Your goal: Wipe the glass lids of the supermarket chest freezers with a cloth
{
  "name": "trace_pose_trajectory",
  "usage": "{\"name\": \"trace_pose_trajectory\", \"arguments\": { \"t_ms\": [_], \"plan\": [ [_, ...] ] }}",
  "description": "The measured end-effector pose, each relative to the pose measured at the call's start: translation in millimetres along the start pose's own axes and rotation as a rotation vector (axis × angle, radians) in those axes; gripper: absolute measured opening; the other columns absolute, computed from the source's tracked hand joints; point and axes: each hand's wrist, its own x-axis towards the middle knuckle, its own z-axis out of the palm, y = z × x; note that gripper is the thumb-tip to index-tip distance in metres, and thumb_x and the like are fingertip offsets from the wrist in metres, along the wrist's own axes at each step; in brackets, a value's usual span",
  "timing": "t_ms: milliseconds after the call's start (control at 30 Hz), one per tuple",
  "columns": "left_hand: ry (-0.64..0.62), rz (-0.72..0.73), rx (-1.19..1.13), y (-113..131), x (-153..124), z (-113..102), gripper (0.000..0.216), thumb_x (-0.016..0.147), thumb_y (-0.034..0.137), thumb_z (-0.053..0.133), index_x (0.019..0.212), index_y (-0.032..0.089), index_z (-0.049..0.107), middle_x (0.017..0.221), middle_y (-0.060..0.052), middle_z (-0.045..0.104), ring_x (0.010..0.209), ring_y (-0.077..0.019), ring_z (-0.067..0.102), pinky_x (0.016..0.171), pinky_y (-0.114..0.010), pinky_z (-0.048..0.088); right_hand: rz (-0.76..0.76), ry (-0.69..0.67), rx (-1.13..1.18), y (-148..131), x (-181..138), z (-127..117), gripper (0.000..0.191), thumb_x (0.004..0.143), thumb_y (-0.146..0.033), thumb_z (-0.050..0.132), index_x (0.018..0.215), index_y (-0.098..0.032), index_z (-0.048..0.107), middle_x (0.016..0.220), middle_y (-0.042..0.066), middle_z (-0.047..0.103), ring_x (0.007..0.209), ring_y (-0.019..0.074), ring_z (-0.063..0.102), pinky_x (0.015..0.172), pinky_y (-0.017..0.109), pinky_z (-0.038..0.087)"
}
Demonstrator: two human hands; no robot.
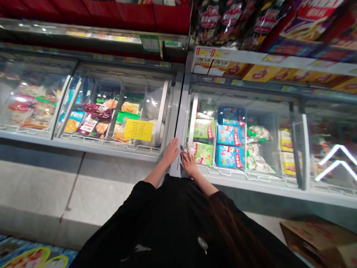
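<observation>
My left hand (171, 151) rests on the grey rim (173, 123) where two chest freezers meet, its fingers stretched forward and holding nothing. Close beside it, my right hand (189, 162) lies with spread fingers on the front left corner of the right freezer. Under that freezer's glass lid are green packs (204, 153), blue packs (230, 156) and white-and-green bags (258, 158). Inside the left freezer are dark red bags (90, 124) and green-topped bags (126, 117), with a yellow notice (138, 130) on its glass.
Above the right freezer a shelf (251, 59) carries yellow boxes (258, 72) and dark packets (209, 20). A cardboard box (320, 238) sits at the lower right. Blue printed packaging (33, 257) lies at the lower left. Another freezer section (30, 100) continues at far left.
</observation>
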Motion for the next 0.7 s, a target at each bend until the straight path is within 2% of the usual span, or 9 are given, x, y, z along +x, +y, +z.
{"name": "trace_pose_trajectory", "arguments": {
  "t_ms": [167,300,400,533,633,700],
  "plan": [
    [-0.024,0.009,0.012,-9.8,-33.5,8.0,0.048,0.08,0.011,0.027,0.128,0.012,0.017,0.134,-0.002,0.013,0.122,-0.0097,0.006,0.103,-0.025,0.007,-0.011,0.015,0.104,2.7,-24.6,21.4,0.045,0.075,-0.012,0.034,0.12,-0.015,0.037,0.127,0.006,0.032,0.122,0.0142,0.011,0.099,0.032,0.015],
    [-0.048,0.015,0.003,-13.3,-57.7,12.9,0.048,0.08,0.012,0.029,0.127,0.012,0.019,0.134,-0.003,0.013,0.122,-0.011,0.006,0.103,-0.026,0.007,-0.008,0.05,0.187,7.0,-33.5,23.7,0.046,0.073,-0.004,0.029,0.115,-0.015,0.043,0.124,0.005,0.038,0.12,0.0098,0.017,0.098,0.027,0.021],
    [-0.077,0.039,-0.015,-9.5,-70.4,13.7,0.05,0.079,0.015,0.035,0.127,0.013,0.02,0.133,-0.003,0.015,0.122,-0.012,0.01,0.102,-0.026,0.011,0.03,0.096,0.244,4.5,-37.7,23.5,0.043,0.072,-0.006,0.03,0.11,-0.015,0.048,0.12,0.006,0.043,0.118,0.0108,0.025,0.096,0.029,0.026],
    [-0.11,0.094,-0.051,3.5,-76.8,13.3,0.054,0.076,0.023,0.045,0.126,0.013,0.024,0.132,-0.004,0.021,0.12,-0.0133,0.019,0.099,-0.025,0.02,0.108,0.174,0.32,-4.6,-32.6,20.6,0.045,0.075,-0.013,0.027,0.119,-0.016,0.036,0.12,0.006,0.043,0.11,0.0138,0.037,0.089,0.035,0.035],
    [-0.104,0.086,-0.081,14.7,-71.5,12.2,0.048,0.078,0.025,0.043,0.124,0.017,0.03,0.127,-0.002,0.032,0.114,-0.0138,0.032,0.094,-0.024,0.03,0.133,0.211,0.373,-7.9,-23.0,13.6,0.048,0.077,-0.017,0.023,0.125,-0.014,0.025,0.122,0.007,0.04,0.105,0.0137,0.043,0.082,0.032,0.041],
    [-0.08,0.038,-0.087,20.1,-62.4,10.2,0.041,0.08,0.024,0.039,0.12,0.019,0.035,0.12,-0.001,0.041,0.105,-0.0136,0.042,0.089,-0.025,0.036,0.135,0.222,0.405,-5.9,-15.4,6.4,0.048,0.078,-0.018,0.021,0.125,-0.014,0.026,0.12,0.006,0.042,0.101,0.0134,0.046,0.079,0.03,0.043]
  ]
}}
